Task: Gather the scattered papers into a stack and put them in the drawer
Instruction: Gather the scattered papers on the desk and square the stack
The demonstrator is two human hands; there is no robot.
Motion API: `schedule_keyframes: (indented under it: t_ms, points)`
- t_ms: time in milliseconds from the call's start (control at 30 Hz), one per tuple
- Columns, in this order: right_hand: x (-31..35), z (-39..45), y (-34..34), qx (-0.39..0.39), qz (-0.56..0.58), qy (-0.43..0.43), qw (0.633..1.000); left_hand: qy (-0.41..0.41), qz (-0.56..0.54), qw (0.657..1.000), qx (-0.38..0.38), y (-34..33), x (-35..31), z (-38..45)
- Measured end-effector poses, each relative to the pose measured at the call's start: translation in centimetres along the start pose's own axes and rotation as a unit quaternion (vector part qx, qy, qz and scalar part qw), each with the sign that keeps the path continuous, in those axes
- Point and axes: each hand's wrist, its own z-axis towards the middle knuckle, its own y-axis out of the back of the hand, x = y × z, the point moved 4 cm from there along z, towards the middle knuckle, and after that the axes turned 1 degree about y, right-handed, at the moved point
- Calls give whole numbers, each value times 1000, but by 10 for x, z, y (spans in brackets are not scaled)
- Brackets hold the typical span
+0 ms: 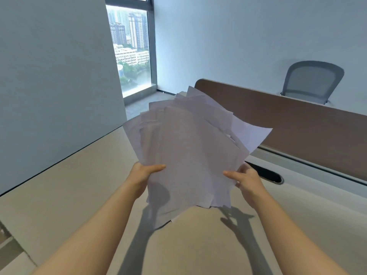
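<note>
A loose, fanned bundle of several white papers [190, 147] is lifted above the beige desk [79, 195], its sheets uneven and splayed at the top. My left hand [144, 173] grips the bundle's left edge, thumb on the front. Gripping the right edge is my right hand [245, 178], its thumb also lying on the top sheet. The lower corners of the sheets hang just above the desk and cast a shadow on it. No drawer is in view.
A brown divider panel [297, 124] runs along the desk's far right side, with a dark cable slot [266, 172] in front of it. A grey mesh chair [311, 80] stands behind the panel. A white wall [49, 86] borders the desk's left edge.
</note>
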Motion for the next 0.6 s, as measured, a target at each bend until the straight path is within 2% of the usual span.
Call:
schedule_keyframes:
  t_ms: [67, 167, 333, 433, 500, 600]
  points:
    - [-2, 4, -3, -12, -16, -14, 1000, 3, 0, 1000, -27, -4, 4, 3]
    - [-3, 10, -3, -26, 24, -19, 999, -17, 11, 999, -50, -11, 1, 7]
    - [13, 19, 4, -68, 124, 32, 989, -73, 13, 997, -32, -13, -23, 17]
    - [33, 24, 6, -52, 152, 69, 985, -103, 6, 994, -21, -5, -42, 28]
    - [39, 28, 8, -31, 135, 82, 987, -100, -6, 995, -4, 1, -47, 35]
    - [33, 28, 7, -7, 104, 72, 992, -45, -26, 998, 33, 5, -36, 40]
